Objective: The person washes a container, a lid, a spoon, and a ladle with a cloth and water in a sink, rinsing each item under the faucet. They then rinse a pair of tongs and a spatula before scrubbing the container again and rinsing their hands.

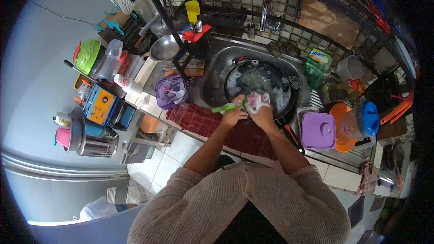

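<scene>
My left hand point(231, 116) is closed around a bright green utensil point(221, 108); its handle juts out to the left and its other end is partly hidden by my fingers. A foamy pinkish-white cloth or sponge point(256, 100) is gripped in my right hand point(263, 115), pressed close to the green utensil. Both hands are over the near edge of a large dark pan point(227, 80) of sudsy water. The pan sits in the steel sink point(214, 68), its handle point(292, 135) pointing toward me on the right.
A dark red towel point(199, 119) covers the counter's front edge. Left stands a purple container point(171, 91) with a white spoon. On the right are a purple-lidded box point(318, 131), an orange bowl point(340, 109), a blue-lidded jug point(367, 118) and a green soap pouch point(318, 65). The faucet point(266, 11) rises behind.
</scene>
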